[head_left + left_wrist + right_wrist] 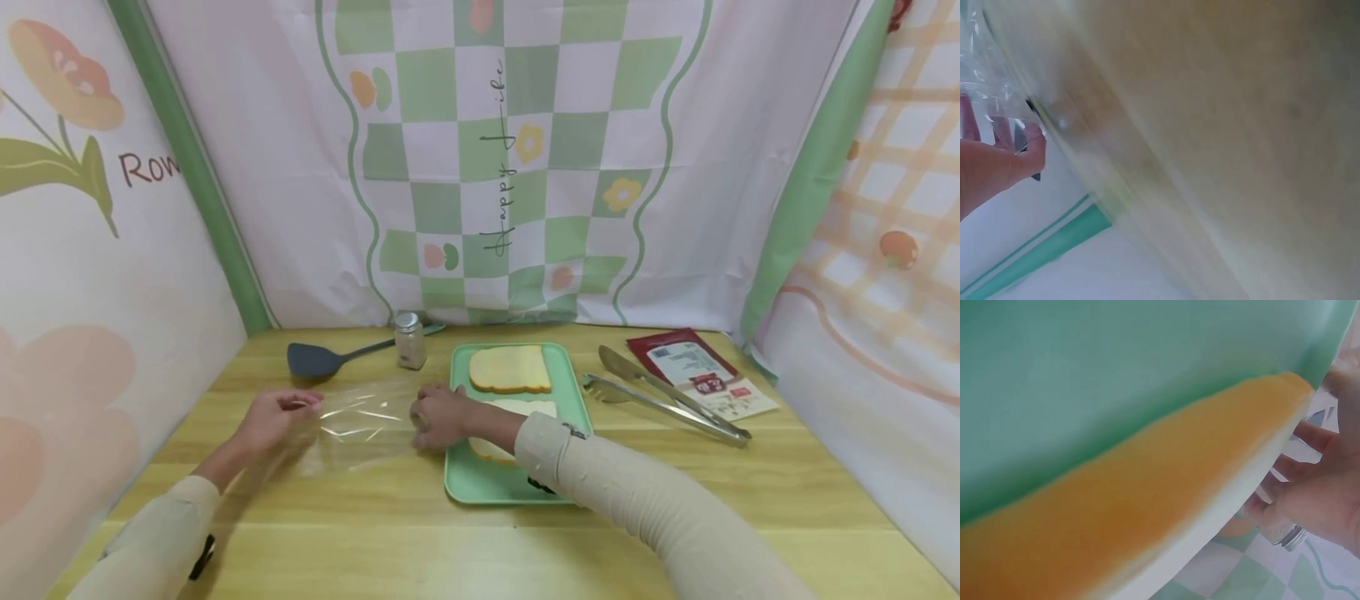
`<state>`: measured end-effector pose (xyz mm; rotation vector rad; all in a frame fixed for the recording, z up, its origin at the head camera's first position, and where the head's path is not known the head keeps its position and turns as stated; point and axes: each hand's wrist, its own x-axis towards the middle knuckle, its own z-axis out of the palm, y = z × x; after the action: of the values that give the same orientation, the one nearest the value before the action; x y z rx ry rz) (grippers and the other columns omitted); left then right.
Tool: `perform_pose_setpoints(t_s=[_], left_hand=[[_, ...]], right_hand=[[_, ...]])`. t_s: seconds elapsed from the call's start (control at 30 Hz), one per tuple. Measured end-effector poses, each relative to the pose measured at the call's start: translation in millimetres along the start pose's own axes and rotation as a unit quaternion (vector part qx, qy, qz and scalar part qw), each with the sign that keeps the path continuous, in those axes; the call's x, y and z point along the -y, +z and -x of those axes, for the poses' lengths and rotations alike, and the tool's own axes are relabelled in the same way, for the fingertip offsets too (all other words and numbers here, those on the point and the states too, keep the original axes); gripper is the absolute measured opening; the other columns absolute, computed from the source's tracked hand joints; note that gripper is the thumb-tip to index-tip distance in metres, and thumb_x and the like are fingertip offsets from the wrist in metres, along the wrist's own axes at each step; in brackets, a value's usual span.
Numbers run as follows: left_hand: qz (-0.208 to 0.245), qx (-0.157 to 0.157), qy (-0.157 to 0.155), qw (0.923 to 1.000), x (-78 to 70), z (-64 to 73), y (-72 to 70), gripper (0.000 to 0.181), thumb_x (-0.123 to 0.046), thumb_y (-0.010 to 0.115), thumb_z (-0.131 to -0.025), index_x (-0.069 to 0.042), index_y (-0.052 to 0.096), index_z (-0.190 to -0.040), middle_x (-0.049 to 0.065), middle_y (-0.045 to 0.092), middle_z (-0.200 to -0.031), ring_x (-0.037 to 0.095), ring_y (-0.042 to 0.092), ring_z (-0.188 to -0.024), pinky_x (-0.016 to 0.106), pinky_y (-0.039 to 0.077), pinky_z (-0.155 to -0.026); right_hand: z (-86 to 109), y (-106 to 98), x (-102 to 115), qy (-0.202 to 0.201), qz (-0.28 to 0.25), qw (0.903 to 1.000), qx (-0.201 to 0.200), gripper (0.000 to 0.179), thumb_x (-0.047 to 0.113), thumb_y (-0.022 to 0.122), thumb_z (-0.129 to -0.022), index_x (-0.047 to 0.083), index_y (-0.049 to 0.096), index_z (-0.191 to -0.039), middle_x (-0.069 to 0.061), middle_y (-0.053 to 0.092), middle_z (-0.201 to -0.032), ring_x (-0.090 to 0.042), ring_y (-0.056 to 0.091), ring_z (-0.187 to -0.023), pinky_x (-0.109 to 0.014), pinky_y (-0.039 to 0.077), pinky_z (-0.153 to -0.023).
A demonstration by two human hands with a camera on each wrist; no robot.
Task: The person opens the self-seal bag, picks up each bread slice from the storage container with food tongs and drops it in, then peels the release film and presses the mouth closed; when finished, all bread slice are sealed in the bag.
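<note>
A crinkled piece of clear plastic film [367, 425] stretches between the two hands over the table, left of the green tray [460, 492]. My left hand [273, 421] pinches its left end; the left wrist view shows thumb and fingers at the film's edge. At the film's right end, my right hand [442, 417] grips with curled fingers, its wrist passing over the tray. Two slices of bread lie on the tray: the far slice [510, 369] in full view, the near slice [525, 408] partly hidden under the right forearm. The right wrist view shows a slice's brown crust [1147, 481] close up.
Behind the film lie a dark spatula [315, 360] and a small shaker jar [409, 342] with a metal lid. Right of the tray are metal tongs [675, 400] and a red-and-white packet [701, 375]. A printed curtain [480, 167] borders the table's back.
</note>
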<state>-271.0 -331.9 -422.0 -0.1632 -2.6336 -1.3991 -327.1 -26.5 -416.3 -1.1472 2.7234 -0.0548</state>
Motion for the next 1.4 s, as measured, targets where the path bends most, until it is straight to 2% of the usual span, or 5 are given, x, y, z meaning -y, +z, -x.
perform_pose_setpoints(t_s=[0.5,0.8,1.0,1.27,1.4], left_hand=[[-0.106,0.065,0.087,0.9884,4.4,3.0,-16.6,0.03,-0.009,0.074,-0.088,0.005,0.068,-0.113,0.025,0.067,-0.117,0.039,0.066,-0.097,0.045,0.057,-0.08],[-0.165,0.09,0.098,0.9773,18.0,10.0,-30.6,0.019,-0.005,0.079,-0.081,0.004,0.074,-0.097,0.017,0.073,-0.088,0.014,0.066,-0.068,0.025,0.054,-0.06],[-0.192,0.078,0.116,0.9712,16.4,2.3,-12.8,0.026,-0.015,0.079,-0.084,-0.001,0.073,-0.105,0.012,0.072,-0.097,0.018,0.064,-0.078,0.037,0.055,-0.07],[-0.27,0.068,0.166,0.946,10.2,-7.5,20.1,0.035,-0.027,0.076,-0.088,-0.003,0.073,-0.113,0.015,0.07,-0.11,0.035,0.064,-0.1,0.052,0.052,-0.085],[-0.239,0.054,0.171,0.9544,9.8,-4.1,24.1,0.018,-0.019,0.078,-0.086,-0.006,0.078,-0.099,0.005,0.073,-0.096,0.028,0.065,-0.091,0.047,0.053,-0.081]], right_hand=[[-1.3,2.1,0.7,0.003,0.021,0.9995,0.023,0.071,0.067,0.061,-0.086,0.022,0.053,-0.14,-0.006,0.041,-0.15,-0.031,0.04,-0.135,-0.062,0.037,-0.102],[-3.2,2.9,-1.3,0.006,0.023,0.9994,0.023,0.072,0.068,0.062,-0.085,0.023,0.053,-0.141,-0.005,0.041,-0.148,-0.029,0.039,-0.134,-0.061,0.04,-0.1],[1.0,-0.1,-4.2,0.005,-0.002,0.9997,0.025,0.077,0.065,0.064,-0.086,0.023,0.044,-0.148,-0.007,0.039,-0.151,-0.032,0.036,-0.137,-0.062,0.038,-0.102],[2.6,-3.1,-7.6,-0.01,-0.035,0.9991,0.02,0.08,0.061,0.066,-0.086,0.026,0.038,-0.152,-0.009,0.038,-0.152,-0.036,0.034,-0.138,-0.066,0.036,-0.102],[3.0,-3.1,-5.1,-0.011,-0.04,0.9989,0.024,0.075,0.061,0.066,-0.087,0.027,0.042,-0.15,-0.009,0.038,-0.152,-0.035,0.034,-0.138,-0.066,0.034,-0.103]])
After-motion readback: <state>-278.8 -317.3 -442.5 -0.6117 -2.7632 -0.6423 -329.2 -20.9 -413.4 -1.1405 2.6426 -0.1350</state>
